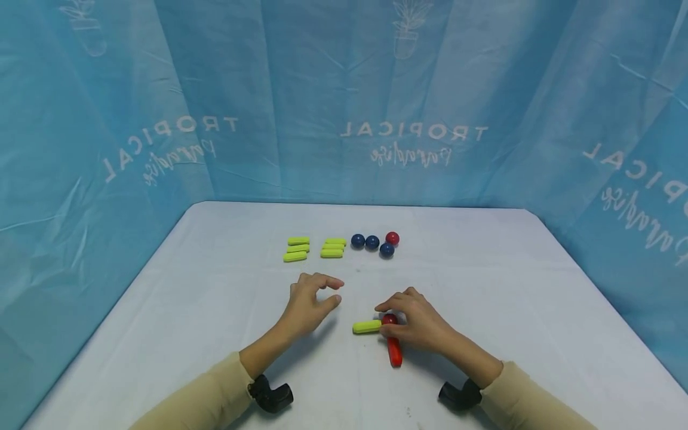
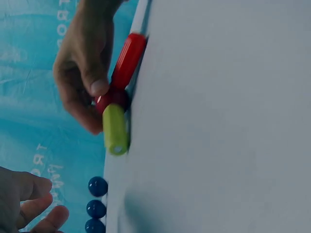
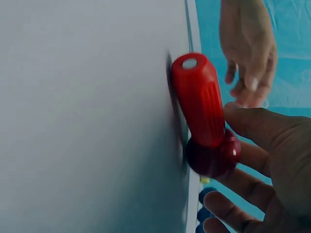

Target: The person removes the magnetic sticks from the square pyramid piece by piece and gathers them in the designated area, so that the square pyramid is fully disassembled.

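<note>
My right hand (image 1: 420,321) holds a red ball (image 1: 389,319) between thumb and fingers, low over the white table. A yellow-green rod (image 1: 367,326) meets the ball on its left side. From the ball's near side a red rod (image 1: 395,353) points toward me, so the two rods form a corner; a pale round spot shows in its end in the right wrist view. My left hand (image 1: 309,306) hovers left of these pieces, thumb and fingers apart, with nothing in it. The fingers of the right hand partly hide the ball.
Farther back on the table (image 1: 226,251) lie two stacks of yellow-green rods, a left group (image 1: 297,248) and a right group (image 1: 332,247). Beside them sit dark blue balls (image 1: 372,242) and another red ball (image 1: 392,238). A blue printed curtain (image 1: 322,89) surrounds the table.
</note>
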A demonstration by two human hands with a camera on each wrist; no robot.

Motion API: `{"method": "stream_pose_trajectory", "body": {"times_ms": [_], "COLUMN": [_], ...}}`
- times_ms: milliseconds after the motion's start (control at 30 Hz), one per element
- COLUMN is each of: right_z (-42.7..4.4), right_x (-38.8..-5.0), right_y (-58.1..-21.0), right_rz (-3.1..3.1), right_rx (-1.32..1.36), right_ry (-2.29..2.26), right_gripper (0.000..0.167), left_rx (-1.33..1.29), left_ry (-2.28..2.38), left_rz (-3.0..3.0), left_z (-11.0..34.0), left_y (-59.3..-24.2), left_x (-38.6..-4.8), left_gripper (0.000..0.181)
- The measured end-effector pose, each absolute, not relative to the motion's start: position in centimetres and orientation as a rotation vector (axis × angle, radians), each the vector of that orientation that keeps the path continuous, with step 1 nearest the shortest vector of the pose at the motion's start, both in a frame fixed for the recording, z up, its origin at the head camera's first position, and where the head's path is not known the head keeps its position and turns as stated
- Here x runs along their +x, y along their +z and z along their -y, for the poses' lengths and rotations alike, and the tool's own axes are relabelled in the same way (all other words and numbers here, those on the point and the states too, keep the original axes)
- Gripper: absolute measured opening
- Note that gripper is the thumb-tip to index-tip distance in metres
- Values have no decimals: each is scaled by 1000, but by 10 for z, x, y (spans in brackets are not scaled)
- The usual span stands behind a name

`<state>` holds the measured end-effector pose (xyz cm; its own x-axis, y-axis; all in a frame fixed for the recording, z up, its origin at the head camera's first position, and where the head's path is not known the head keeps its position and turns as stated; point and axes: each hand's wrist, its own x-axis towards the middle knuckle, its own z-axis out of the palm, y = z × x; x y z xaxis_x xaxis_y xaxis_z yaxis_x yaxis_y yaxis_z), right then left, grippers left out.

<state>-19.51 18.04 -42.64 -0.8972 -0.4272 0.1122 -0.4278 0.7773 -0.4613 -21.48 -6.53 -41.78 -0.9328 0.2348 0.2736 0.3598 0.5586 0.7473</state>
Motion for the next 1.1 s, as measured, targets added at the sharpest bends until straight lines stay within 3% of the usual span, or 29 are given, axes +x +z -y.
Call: {"method": "stream_pose_trajectory", "body": {"times_ms": [300, 700, 1100], "right_z": [-191, -204, -202], "right_x": [-192, -192, -192], "right_y": [-427, -435, -434], "right_rz": [3005, 2998, 2985], "right_rx": [607, 581, 581], "right_ry": [865, 1026, 989], "right_gripper": [35, 34, 32], "left_rx": [-614, -728, -702], "left_ry": [-1323, -1233, -1214], "left_rz": [2693, 2792, 2811], "left_z": [59, 43, 26], "left_y": [-431, -436, -438], "left_x": [-191, -190, -193], "left_gripper": [24, 38, 20]}}
